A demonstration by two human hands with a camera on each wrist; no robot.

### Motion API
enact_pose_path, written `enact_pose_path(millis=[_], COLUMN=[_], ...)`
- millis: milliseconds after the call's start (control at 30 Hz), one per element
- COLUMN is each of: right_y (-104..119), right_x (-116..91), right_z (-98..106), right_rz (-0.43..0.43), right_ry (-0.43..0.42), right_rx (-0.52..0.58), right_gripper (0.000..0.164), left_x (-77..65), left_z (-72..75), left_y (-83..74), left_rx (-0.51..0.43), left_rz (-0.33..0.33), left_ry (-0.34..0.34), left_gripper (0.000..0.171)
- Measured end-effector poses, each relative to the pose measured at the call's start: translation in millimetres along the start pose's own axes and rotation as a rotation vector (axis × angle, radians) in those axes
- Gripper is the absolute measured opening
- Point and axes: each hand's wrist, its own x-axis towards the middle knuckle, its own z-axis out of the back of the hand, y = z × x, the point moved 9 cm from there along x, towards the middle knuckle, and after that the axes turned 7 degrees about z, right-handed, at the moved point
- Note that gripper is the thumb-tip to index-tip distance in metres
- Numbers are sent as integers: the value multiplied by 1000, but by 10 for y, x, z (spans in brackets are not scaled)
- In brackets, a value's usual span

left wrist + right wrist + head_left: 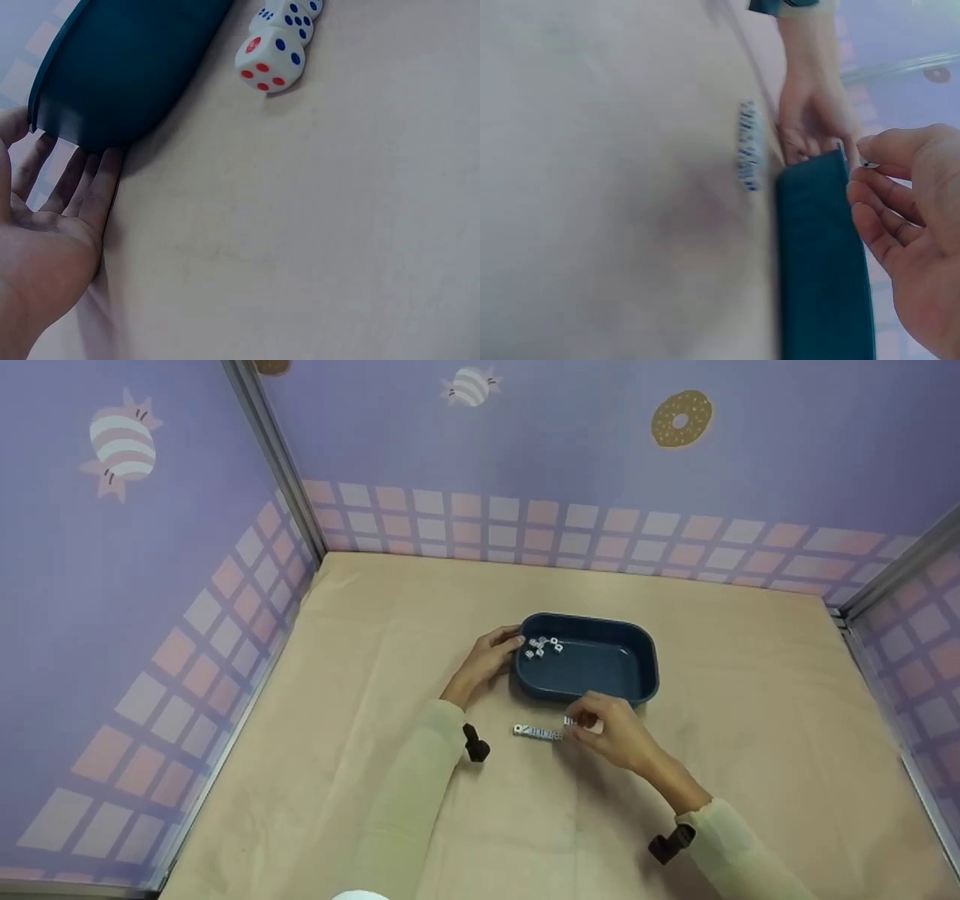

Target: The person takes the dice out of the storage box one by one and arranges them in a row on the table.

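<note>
A dark blue rectangular tub (592, 669) stands on the table, with several white dice (540, 652) lying loose inside at its left end. My left hand (484, 658) holds that end, thumb at the rim and fingers (94, 191) against the outer wall. In front of the tub, more dice form a straight row (536, 733); the near die (270, 61) shows red and blue pips. Just off the row's right end, my right hand (619, 733) pinches a die (867, 163) between thumb and forefinger, mostly covered by the fingertips.
A beige cloth (360, 660) covers the table. Purple patterned panels (525, 450) enclose the back and both sides, joined by metal posts (281, 457). Each wrist carries a small black camera mount (475, 744). A white round edge (360, 895) shows at the bottom.
</note>
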Motion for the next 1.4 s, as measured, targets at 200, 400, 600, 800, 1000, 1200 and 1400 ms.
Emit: enact_pose_path(millis=[200, 400, 600, 800, 1000, 1200, 1400], right_y=[-146, -291, -352, -434, -469, -496, -484], right_x=[-281, -367, -385, -379, -328, -333, -319], right_z=[-174, -295, -359, -397, -415, -445, -435], right_rz=[-74, -141, -164, -185, -213, -224, -222], right_ry=[-6, -27, -48, -63, -65, -57, -54], right_rx=[-14, -17, -6, 62, 72, 56, 58], right_gripper=[19, 18, 17, 21, 19, 18, 17], left_x=[3, 20, 9, 10, 10, -8, 3], left_z=[-13, -21, -30, -13, 9, 2, -9], left_y=[1, -9, 5, 38, 28, 46, 23], left_rx=[6, 12, -6, -38, -35, -21, -24], left_rz=[5, 8, 13, 47, 46, 49, 40], left_ry=[-8, -3, 8, 6, 4, 10, 13], left_gripper=[49, 49, 49, 48, 48, 49, 49])
